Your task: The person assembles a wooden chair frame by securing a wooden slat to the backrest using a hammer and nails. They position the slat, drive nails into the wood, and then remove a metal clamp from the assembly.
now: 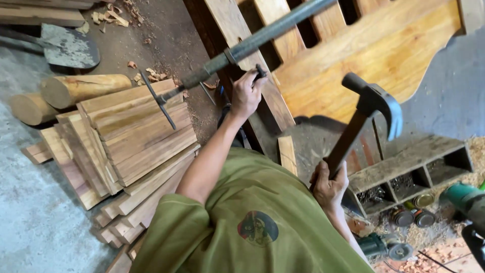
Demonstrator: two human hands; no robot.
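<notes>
A stack of planks (pixel 131 136) lay on the left; the left hand (pixel 246 93) pinched something small against the wooden frame (pixel 374 50), just under a long metal clamp bar (pixel 262 35). The right hand (pixel 329 184) was closed tight round the handle of a raised hammer (pixel 371 106); a small wooden shelf (pixel 409 169) sat on the floor beside it.

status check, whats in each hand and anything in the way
Right hand grips hammer, raised. Left hand pinches small dark piece at frame. Clamp bar crosses just above left hand.
</notes>
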